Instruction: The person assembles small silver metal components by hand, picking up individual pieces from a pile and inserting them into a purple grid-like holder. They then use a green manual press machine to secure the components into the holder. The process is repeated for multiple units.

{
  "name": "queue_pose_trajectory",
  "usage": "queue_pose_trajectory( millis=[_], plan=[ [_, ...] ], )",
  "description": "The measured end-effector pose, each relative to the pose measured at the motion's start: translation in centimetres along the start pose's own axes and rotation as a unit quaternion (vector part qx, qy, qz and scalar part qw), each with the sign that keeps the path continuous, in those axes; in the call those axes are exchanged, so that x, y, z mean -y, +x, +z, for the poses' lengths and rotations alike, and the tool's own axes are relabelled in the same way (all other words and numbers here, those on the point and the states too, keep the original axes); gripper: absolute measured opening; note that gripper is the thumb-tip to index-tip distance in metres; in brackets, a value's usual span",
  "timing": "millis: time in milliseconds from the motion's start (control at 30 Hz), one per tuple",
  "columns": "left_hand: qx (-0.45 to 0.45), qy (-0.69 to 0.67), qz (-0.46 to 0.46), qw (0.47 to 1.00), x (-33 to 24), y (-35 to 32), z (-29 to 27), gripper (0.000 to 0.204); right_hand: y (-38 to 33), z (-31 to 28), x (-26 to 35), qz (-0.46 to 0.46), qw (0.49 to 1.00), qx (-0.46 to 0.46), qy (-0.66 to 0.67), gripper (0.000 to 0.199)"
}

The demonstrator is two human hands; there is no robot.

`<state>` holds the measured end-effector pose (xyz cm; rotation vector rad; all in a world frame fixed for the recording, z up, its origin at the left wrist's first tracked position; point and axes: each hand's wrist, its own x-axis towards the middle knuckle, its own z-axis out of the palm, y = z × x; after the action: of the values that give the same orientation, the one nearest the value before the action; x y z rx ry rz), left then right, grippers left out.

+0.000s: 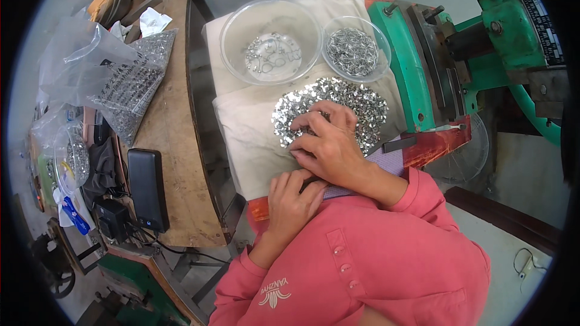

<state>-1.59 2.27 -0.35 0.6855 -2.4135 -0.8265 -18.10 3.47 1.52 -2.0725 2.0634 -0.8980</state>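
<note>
A heap of small shiny metal pieces (368, 99) is spread on a pale cloth (241, 124). Over its near edge, my right hand (332, 145) reaches in with bent fingers; thumb and forefinger come close together, and anything between them is too small to make out. My left hand (290, 202) rests closer to my body at the cloth's front edge. Its fingers are curled together, hiding what they may hold. Beyond the heap stand a large clear plastic tub (229, 54), with a few metal rings and bits at its bottom, and a smaller clear bowl (353, 51) full of thin metal parts.
A green machine (396, 54) borders the cloth on the right. To the left, a wooden bench (181, 187) carries a plastic bag of metal pieces (130, 78) and a black power bank (147, 190). A fan (471, 151) sits low behind the red board.
</note>
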Motion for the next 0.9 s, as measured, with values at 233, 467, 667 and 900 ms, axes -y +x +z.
queue_pose_trajectory(
  millis=[233,467,667,900],
  plan=[
    [-0.011,-0.031,-0.031,0.999,-0.3,0.0,0.2,0.020,-4.1,-3.5,-1.1,0.009,1.000,-0.014,0.019,0.013],
    [0.004,-0.009,-0.005,1.000,-0.2,0.2,0.5,0.022,-6.0,-2.4,-1.5,-0.003,0.999,-0.009,-0.036,0.016],
    [0.007,-0.080,-0.055,0.995,0.0,-0.2,-0.4,0.032,-5.5,-3.9,-1.8,0.051,0.999,0.006,-0.015,0.020],
    [0.010,-0.093,-0.078,0.993,0.6,-1.6,-0.8,0.036,-5.5,-3.8,-1.9,0.054,0.998,0.020,-0.021,0.015]
  ],
)
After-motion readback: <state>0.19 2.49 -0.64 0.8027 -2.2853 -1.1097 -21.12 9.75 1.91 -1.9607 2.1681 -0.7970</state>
